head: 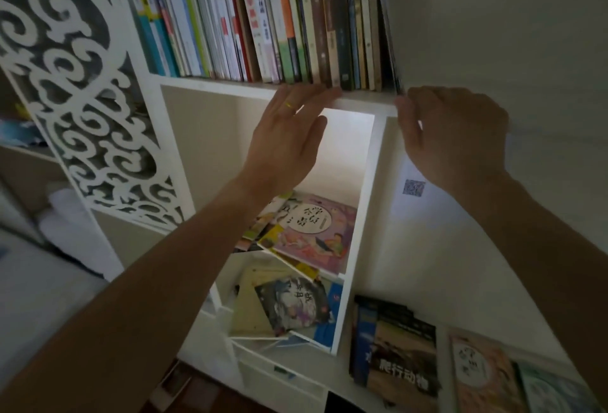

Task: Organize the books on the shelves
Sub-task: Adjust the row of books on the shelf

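Both hands up at mid-frame: left hand (289, 136) flat, holding nothing, fingertips on the shelf (358, 104) edge; right hand (454, 136) seems to pinch the last book (390, 51). Looks like row-squaring; next I'd push it flush.

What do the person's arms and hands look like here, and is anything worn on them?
Both forearms are bare, with no sleeves, watch or gloves in view. The left hand wears a thin yellowish ring on one finger. The right hand shows no ring or other item from this angle. No markings are visible on either arm.
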Motion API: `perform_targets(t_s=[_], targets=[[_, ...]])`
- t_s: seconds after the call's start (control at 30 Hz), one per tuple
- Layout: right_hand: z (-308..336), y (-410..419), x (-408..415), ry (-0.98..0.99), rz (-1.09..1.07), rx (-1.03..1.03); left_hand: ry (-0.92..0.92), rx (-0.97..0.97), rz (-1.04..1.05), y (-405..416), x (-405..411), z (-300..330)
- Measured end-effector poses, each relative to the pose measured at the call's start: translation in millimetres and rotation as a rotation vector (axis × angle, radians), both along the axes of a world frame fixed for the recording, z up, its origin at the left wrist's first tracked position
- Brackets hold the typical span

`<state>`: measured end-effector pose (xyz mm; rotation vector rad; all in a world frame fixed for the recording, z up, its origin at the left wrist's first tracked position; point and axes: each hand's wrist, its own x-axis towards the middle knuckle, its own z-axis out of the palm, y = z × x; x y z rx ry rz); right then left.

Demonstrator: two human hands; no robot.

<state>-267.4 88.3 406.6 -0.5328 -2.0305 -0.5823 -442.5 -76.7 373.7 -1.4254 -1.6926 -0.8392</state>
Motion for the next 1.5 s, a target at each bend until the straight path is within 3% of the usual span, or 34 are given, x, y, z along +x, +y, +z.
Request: perform_targets(t_s=[0.23,0.33,0.43,0.53,0.63,0.73,0.83,0.93,1.1,1.17,1.23,1.3,1.4,1.5], targets=[[-15.6,-3.0,-4.2,0.098,0.0,-0.043,-0.05,-0.042,-0.144,-27.7,-13.6,-31.6],[-31.7,-18.8,-1.7,0.189,0.133,-0.155,-0.18,-0.025,0.076,-53.5,-30.7,-95.0],[-80.3,-68.2,-6.7,0.241,0.234,-0.231,-0.624,0.122,0.41,-80.9,-47.3,-167.3],[-151.1,-118.5,-34.5,-0.073,0.293,-0.35,-1.097,0.216,0.612,-92.1,-58.7,-201.8],[-214.2,-125.4,-70.2,-0.361,0.205,-0.474,-1.43,0.155,0.588,-92.8,-78.4,-215.4],[-245.3,-113.2,-94.4,-0.515,0.128,-0.56,-1.598,0.236,0.469,-86.9,-93.6,-217.5],[-252.7,-103.6,-104.0,-0.593,0.096,-0.551,-1.683,0.405,0.505,-80.9,-104.3,-216.4],[-245.5,-91.5,-102.9,-0.477,0.127,-0.543,-1.648,0.427,0.554,-82.8,-115.1,-222.3],[-218.5,-82.4,-104.4,0.03,0.231,-0.665,-1.838,0.414,0.322,-94.8,-116.5,-224.7],[-206.5,-89.0,-108.3,0.161,0.278,-0.647,-1.911,0.273,0.208,-98.9,-105.9,-219.5],[-194.3,-98.0,-113.5,0.17,0.35,-0.6,-1.953,0.06,0.1,-101.4,-95.3,-217.4],[-192.7,-102.0,-122.2,0.034,0.427,-0.495,-2.022,-0.01,0.007,-99.9,-87.0,-215.6],[-213.0,-103.8,-132.4,-0.355,0.514,-0.469,-2.243,0.167,-0.22,-95.9,-86.4,-207.4],[-239.2,-107.3,-128.6,-0.684,0.6,-0.499,-2.173,0.12,-0.298,-93.7,-88.3,-205.1]])
